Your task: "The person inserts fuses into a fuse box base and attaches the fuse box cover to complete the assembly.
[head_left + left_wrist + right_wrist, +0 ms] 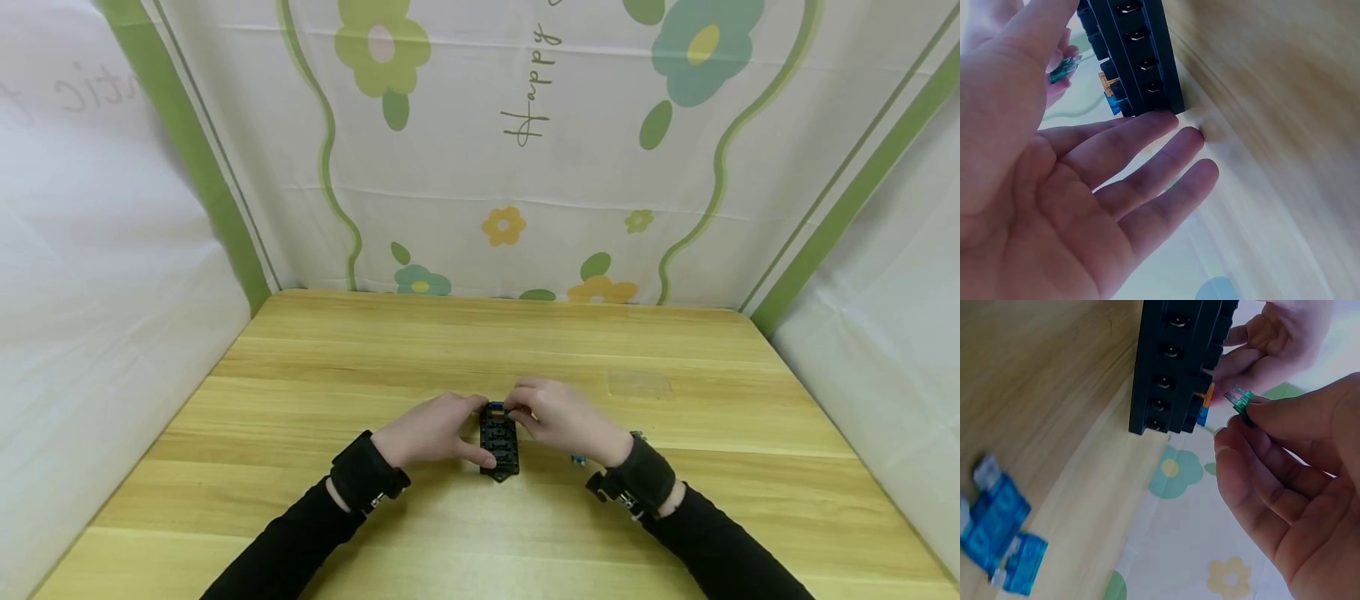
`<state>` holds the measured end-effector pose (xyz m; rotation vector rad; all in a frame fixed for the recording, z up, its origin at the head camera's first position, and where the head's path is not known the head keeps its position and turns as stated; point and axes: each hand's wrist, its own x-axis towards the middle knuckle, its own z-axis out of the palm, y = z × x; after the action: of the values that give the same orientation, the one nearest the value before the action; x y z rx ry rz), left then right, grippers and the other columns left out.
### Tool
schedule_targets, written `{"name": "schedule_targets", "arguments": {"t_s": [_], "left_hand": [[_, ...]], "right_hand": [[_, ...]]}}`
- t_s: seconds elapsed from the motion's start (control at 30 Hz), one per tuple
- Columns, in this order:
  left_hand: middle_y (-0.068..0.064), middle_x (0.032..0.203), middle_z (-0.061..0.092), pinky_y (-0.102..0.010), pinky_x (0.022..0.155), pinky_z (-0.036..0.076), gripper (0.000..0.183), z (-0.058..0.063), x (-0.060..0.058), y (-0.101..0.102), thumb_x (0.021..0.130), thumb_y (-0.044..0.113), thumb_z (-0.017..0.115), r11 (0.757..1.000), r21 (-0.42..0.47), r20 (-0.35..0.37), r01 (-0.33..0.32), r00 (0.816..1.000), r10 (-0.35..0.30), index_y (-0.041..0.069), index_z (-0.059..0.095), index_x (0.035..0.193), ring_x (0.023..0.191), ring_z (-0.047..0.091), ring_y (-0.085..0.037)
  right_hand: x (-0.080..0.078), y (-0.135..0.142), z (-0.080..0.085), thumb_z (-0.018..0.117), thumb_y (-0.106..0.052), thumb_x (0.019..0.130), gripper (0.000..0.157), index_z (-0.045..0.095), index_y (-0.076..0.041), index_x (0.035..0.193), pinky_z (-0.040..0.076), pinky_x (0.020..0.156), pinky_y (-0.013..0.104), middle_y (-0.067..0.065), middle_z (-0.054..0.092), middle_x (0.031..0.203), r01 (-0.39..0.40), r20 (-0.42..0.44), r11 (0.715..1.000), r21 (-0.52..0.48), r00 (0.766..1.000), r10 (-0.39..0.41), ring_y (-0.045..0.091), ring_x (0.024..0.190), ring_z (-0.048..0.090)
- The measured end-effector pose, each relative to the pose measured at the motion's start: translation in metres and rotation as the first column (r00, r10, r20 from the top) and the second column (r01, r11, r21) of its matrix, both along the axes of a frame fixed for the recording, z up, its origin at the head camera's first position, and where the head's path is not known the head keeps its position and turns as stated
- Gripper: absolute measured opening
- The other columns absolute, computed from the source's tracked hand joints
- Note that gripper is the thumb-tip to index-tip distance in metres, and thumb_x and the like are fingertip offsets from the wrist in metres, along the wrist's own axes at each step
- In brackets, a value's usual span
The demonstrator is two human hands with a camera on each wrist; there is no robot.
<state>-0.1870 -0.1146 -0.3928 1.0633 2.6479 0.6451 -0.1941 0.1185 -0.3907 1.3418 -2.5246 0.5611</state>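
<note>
A black fuse block (pixel 498 442) with a row of slots stands lengthwise on the table. My left hand (pixel 435 429) holds it between the thumb at the near end and the fingers at the far end; the other fingers extend loosely past it in the left wrist view. An orange blade fuse (pixel 1209 395) and a blue blade fuse (pixel 1202 415) sit in its far end. Just beside that end, my right hand (pixel 558 417) pinches a green blade fuse (pixel 1242 405) between thumb and fingertips. Its metal prongs point toward the block, apart from it.
Loose blue blade fuses (pixel 997 515) lie on the table to the right, partly hidden under the right wrist in the head view. Farther back is a thin clear plastic piece (pixel 639 384). White floral cloth (pixel 450 167) walls the table on three sides.
</note>
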Motion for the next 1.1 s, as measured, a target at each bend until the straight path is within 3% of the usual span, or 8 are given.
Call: {"name": "schedule_targets", "arguments": {"t_s": [0.3,0.77,1.1], "left_hand": [[-0.002,0.104,0.061,-0.023,0.069,0.041,0.083,-0.002,-0.001,-0.001,0.076,0.061,0.068,1.0,-0.017,-0.014,-0.006,1.0,0.006,0.005,0.05,0.135,0.074,0.049,-0.009],[0.001,0.1,0.062,-0.023,0.069,0.041,0.083,-0.003,-0.002,-0.001,0.075,0.062,0.067,0.999,-0.036,-0.018,-0.019,1.0,0.018,0.006,0.051,0.135,0.072,0.049,-0.008],[0.004,0.082,0.057,-0.023,0.065,0.039,0.083,-0.003,-0.002,-0.002,0.075,0.062,0.067,0.999,-0.045,-0.028,-0.017,0.999,0.016,0.006,0.051,0.135,0.065,0.044,-0.007]], "right_hand": [[0.0,-0.008,-0.001,0.066,-0.008,0.089,0.011,0.071,-0.012,0.098,0.043,0.066,0.015,-0.007,0.058,0.09,-0.003,0.022,1.0,0.029,1.0,0.003,0.003,0.075,0.054],[-0.002,-0.012,-0.004,0.066,-0.007,0.088,0.012,0.073,-0.013,0.095,0.043,0.065,0.015,-0.008,0.057,0.087,-0.004,0.039,0.999,0.048,0.999,0.002,0.003,0.074,0.054],[-0.003,-0.015,-0.006,0.067,-0.007,0.087,0.011,0.073,-0.014,0.094,0.042,0.063,0.015,-0.009,0.055,0.085,-0.006,0.037,0.998,0.059,0.999,0.004,0.002,0.071,0.051]]}}
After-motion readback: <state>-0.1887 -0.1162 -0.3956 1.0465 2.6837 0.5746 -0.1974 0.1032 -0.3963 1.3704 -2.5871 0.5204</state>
